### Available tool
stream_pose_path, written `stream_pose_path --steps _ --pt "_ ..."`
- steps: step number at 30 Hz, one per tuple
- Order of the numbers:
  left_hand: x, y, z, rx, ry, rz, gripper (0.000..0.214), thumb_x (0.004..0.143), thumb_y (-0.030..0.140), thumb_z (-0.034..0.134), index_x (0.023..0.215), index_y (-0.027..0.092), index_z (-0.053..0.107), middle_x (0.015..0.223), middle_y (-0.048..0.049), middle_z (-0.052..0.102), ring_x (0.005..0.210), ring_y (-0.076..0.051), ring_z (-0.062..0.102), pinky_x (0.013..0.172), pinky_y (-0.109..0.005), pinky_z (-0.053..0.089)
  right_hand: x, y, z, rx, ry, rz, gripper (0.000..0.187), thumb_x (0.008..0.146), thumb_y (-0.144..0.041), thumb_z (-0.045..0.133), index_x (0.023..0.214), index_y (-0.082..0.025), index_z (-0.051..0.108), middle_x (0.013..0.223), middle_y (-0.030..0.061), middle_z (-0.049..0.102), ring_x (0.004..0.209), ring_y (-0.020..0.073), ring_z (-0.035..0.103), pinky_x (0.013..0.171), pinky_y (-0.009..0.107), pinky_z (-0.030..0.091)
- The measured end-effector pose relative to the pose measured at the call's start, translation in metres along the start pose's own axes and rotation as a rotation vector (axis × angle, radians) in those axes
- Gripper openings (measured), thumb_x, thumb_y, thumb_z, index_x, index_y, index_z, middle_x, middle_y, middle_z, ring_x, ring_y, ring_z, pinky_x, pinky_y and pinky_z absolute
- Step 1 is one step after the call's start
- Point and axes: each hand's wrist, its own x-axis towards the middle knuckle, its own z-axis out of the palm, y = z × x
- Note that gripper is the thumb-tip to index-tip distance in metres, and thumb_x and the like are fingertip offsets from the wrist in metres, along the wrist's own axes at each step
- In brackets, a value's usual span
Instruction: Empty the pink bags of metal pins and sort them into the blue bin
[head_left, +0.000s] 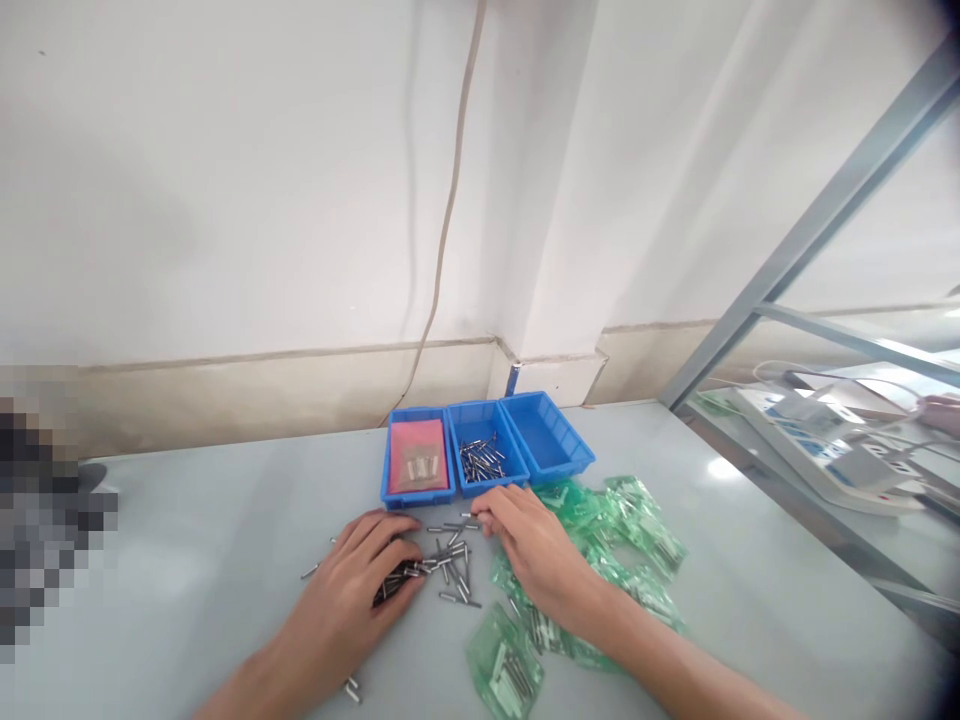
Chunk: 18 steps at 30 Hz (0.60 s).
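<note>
Cupped on the grey table, my left hand [341, 590] curls its fingers and thumb around a cluster of small metal pins. More loose pins [457, 565] lie scattered to its right. My right hand [536, 550] has its fingertips pinched at one metal pin [469, 516], just in front of the blue bins. The middle blue bin [474, 418] contains a heap of similar pins [482, 460]. Green plastic bags [506, 665] with pins and pale pieces inside lie beneath and beside my right forearm.
A left blue bin [385, 475] holds a pink-edged packet [416, 455]; a right blue bin [544, 430] adjoins the middle one. Behind stands a white wall with a hanging cable [452, 190]. A metal frame [750, 310] and power strips [817, 445] are at right. Another person appears blurred at left.
</note>
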Motion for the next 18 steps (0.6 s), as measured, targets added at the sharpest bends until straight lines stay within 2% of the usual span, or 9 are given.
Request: stream_pose_path --steps 4,9,18 --pt "0.0 0.0 0.0 -0.01 -0.003 0.004 0.013 0.109 0.031 0.062 0.118 0.027 0.07 0.136 -0.0064 0.069 0.13 -0.028 0.062 0.108 -0.044 0.055 0.002 -0.006 -0.006 0.092 -0.01 0.097 0.016 0.116 -0.018 0.044 0.109 -0.026 0.056 0.095 -0.0003 0.069 0.092 0.0222 0.061 0.084 0.034 0.044" --pt "0.0 0.0 0.0 -0.008 -0.002 0.009 0.012 0.108 0.031 0.063 0.117 0.027 0.07 0.133 -0.0066 0.07 0.128 -0.028 0.063 0.107 -0.044 0.055 0.001 -0.011 -0.007 0.214 0.005 0.201 0.006 0.111 -0.023 0.055 0.108 -0.027 0.057 0.098 -0.0007 0.066 0.09 0.0204 0.061 0.08 0.032 0.044" --pt "0.0 -0.001 0.001 -0.02 -0.015 0.011 0.012 0.108 0.032 0.063 0.118 0.026 0.069 0.132 -0.007 0.069 0.127 -0.027 0.063 0.106 -0.042 0.056 0.005 -0.018 -0.014 0.436 0.057 0.299 0.008 0.105 -0.026 0.063 0.098 -0.025 0.06 0.092 -0.0018 0.062 0.083 0.0176 0.058 0.07 0.029 0.04"
